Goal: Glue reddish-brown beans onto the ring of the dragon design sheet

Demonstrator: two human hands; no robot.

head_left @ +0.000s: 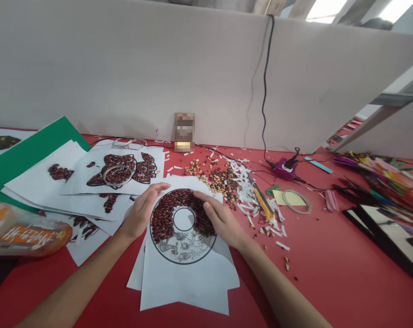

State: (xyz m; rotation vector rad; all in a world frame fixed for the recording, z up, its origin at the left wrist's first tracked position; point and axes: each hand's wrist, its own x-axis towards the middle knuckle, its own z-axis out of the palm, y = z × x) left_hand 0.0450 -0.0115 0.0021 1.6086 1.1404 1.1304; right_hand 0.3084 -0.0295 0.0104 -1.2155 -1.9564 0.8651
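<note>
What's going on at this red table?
A person holds their bare left hand and right hand around a black-outlined ring printed on a white paper sheet. Dark red, glossy beans cover the ring's upper part and sides; its lower part shows the bare printed drawing. Beyond the right hand lie loose red and yellow seeds, white paper strips and a yellow-handled cutter.

the bare left forearm (86,273) and right forearm (278,278) reach in from below, slanting toward each other. the left hand (143,207) is tipped on its side, palm inward, fingers loosely extended rightward. the right hand (223,221) mirrors it, fingers stretched forward and left, thumb (209,209) lying close below. both are relaxed and apart.
</note>
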